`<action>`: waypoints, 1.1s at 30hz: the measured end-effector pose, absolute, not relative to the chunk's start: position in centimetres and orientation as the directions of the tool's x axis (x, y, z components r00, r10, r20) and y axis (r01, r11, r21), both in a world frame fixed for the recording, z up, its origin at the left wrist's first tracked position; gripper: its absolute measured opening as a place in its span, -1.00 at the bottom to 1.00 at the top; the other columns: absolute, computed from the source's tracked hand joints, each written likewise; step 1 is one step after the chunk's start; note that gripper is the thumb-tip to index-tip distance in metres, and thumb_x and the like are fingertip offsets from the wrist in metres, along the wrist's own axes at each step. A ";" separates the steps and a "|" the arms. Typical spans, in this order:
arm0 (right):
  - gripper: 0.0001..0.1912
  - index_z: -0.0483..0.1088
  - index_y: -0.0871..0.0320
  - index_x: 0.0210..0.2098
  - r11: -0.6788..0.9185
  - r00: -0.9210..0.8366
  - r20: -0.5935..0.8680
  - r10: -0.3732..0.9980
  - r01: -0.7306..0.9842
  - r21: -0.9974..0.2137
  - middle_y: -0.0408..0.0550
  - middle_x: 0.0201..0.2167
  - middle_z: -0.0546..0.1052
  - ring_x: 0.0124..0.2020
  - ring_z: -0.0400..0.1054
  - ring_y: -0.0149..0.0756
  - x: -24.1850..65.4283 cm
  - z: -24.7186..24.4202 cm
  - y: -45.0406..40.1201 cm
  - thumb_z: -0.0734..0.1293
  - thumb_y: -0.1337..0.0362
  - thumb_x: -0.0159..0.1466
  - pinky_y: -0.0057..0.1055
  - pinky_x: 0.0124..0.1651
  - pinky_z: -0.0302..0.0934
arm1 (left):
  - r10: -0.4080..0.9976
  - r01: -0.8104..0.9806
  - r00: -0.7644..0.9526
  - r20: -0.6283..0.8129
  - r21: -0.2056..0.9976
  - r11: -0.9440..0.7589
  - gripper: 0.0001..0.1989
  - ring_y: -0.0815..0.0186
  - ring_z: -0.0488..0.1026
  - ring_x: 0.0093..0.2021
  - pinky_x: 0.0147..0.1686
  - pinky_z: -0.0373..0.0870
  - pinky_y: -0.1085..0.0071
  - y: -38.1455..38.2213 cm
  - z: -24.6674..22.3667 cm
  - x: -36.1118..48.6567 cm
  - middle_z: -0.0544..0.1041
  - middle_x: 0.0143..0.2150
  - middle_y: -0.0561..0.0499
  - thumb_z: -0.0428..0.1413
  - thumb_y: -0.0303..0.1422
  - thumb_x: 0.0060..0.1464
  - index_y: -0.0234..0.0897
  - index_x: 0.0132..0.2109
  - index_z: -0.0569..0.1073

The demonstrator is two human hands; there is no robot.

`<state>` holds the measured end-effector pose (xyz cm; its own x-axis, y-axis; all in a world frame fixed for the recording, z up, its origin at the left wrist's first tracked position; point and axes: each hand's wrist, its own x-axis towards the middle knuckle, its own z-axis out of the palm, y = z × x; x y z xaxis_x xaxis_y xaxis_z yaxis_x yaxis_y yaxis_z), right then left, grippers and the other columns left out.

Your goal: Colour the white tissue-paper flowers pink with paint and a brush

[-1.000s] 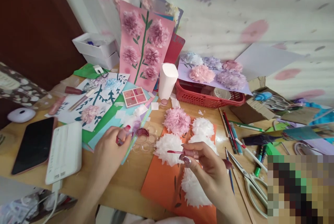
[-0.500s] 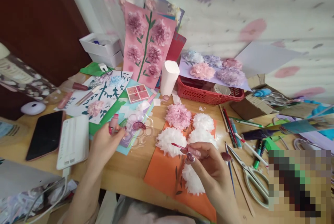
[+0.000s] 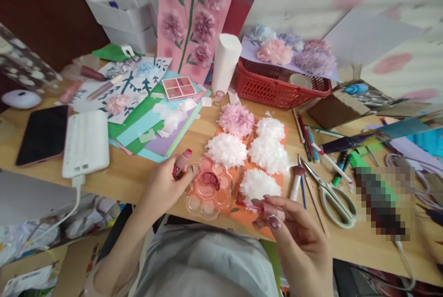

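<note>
My left hand [image 3: 164,184] is closed around a small lip gloss tube [image 3: 182,161] and pinches the edge of a clear flower-shaped palette [image 3: 224,197]. Dark red colour [image 3: 210,180] lies in the palette's middle well. Between the fingertips of my right hand [image 3: 292,237] is a lip gloss wand [image 3: 246,205], its reddish tip pointing left toward the palette. Beneath it lies an orange card [image 3: 246,175] bearing a pink fluffy flower [image 3: 236,120] and several white ones, the lowest white flower [image 3: 259,187] being nearest the wand.
Scissors [image 3: 332,195], a makeup brush [image 3: 296,181] and pens lie at the right. Behind stand a red basket [image 3: 282,92] and a white bottle [image 3: 226,64]. Coloured papers [image 3: 138,133], a square makeup palette [image 3: 179,88], a white power bank [image 3: 86,142] and a phone [image 3: 43,134] are at the left.
My left hand has carried the tube and palette right and toward me, over the orange card's left side. My right hand has come lower with the wand. The view has tilted down.
</note>
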<state>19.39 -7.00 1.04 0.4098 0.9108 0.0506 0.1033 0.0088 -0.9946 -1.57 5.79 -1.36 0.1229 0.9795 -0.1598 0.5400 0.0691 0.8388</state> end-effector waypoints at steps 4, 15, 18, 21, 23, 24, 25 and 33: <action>-0.89 0.49 0.03 -0.12 -0.015 0.433 0.134 0.891 0.323 -0.946 -0.10 -0.43 0.58 -0.53 0.45 -0.37 18.0 0.0 -8.6 0.35 0.26 0.36 -0.47 -0.46 0.42 | 0.979 0.584 0.198 -0.046 0.808 -0.080 -0.72 0.40 0.22 -0.52 -0.44 0.16 0.43 5.9 -2.3 -1.8 0.22 -0.56 0.20 0.05 -0.22 0.12 -0.16 -0.46 0.14; -0.64 0.41 0.06 -0.04 0.339 -0.004 0.480 0.877 0.713 -0.614 -0.06 -0.29 0.56 -0.40 0.49 -0.39 16.2 -2.1 -7.5 0.34 0.56 0.26 -0.49 -0.38 0.44 | 0.965 0.620 0.256 0.050 0.757 -0.204 -0.80 0.40 0.16 -0.54 -0.44 0.13 0.44 6.0 -2.3 -2.3 0.17 -0.58 0.20 0.05 -0.26 0.08 -0.18 -0.45 0.22; -0.68 0.41 0.06 -0.06 0.352 -0.036 0.479 0.877 0.727 -0.589 -0.06 -0.32 0.55 -0.41 0.49 -0.39 15.7 -2.4 -7.6 0.34 0.54 0.27 -0.49 -0.41 0.42 | 0.966 0.624 0.257 0.030 0.758 -0.190 -0.83 0.39 0.17 -0.54 -0.43 0.15 0.43 6.0 -2.3 -2.3 0.19 -0.58 0.19 0.05 -0.24 0.07 -0.19 -0.42 0.28; -0.68 0.39 0.08 -0.07 0.346 -0.016 0.492 0.870 0.732 -0.587 -0.08 -0.37 0.53 -0.47 0.44 -0.40 15.5 -2.6 -8.0 0.35 0.53 0.26 -0.48 -0.44 0.37 | 0.962 0.610 0.266 0.054 0.764 -0.212 -0.82 0.39 0.17 -0.53 -0.42 0.15 0.43 6.0 -2.5 -2.4 0.21 -0.57 0.19 0.05 -0.25 0.08 -0.19 -0.43 0.26; -0.67 0.37 0.08 -0.06 0.321 0.033 0.486 0.873 0.712 -0.624 -0.11 -0.41 0.51 -0.51 0.38 -0.40 15.6 -2.7 -8.4 0.34 0.53 0.25 -0.45 -0.46 0.33 | 0.963 0.605 0.261 0.073 0.765 -0.222 -0.80 0.40 0.17 -0.53 -0.42 0.15 0.43 6.0 -2.6 -2.4 0.21 -0.56 0.18 0.05 -0.26 0.08 -0.19 -0.44 0.24; -0.68 0.37 0.08 -0.06 0.305 0.063 0.478 0.876 0.695 -0.651 -0.13 -0.43 0.50 -0.53 0.35 -0.40 15.7 -2.8 -8.7 0.33 0.53 0.25 -0.45 -0.47 0.32 | 0.963 0.599 0.258 0.074 0.770 -0.220 -0.80 0.40 0.18 -0.53 -0.42 0.16 0.43 6.0 -2.7 -2.4 0.21 -0.56 0.18 0.06 -0.25 0.09 -0.19 -0.44 0.24; -0.68 0.37 0.09 -0.06 0.295 0.086 0.472 0.878 0.678 -0.673 -0.13 -0.44 0.49 -0.53 0.35 -0.40 15.7 -3.0 -8.9 0.32 0.54 0.25 -0.45 -0.47 0.31 | 0.964 0.589 0.255 0.068 0.780 -0.211 -0.80 0.39 0.20 -0.53 -0.42 0.17 0.43 6.0 -2.7 -2.5 0.21 -0.57 0.18 0.06 -0.24 0.09 -0.19 -0.43 0.25; -0.63 0.39 0.12 -0.03 0.411 0.000 0.597 0.802 0.726 -0.552 -0.04 -0.34 0.57 -0.43 0.47 -0.38 14.9 -4.5 -8.9 0.35 0.57 0.23 -0.48 -0.41 0.40 | 0.977 0.553 0.206 0.060 0.816 -0.167 -0.82 0.36 0.28 -0.54 -0.42 0.23 0.41 6.2 -2.6 -2.4 0.20 -0.59 0.20 0.07 -0.20 0.09 -0.17 -0.39 0.28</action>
<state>14.93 -8.93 -4.50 0.0003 0.8022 0.5970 0.7257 0.4106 -0.5521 -2.45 6.16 -2.62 0.2064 0.9766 0.0603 0.5534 -0.1673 0.8160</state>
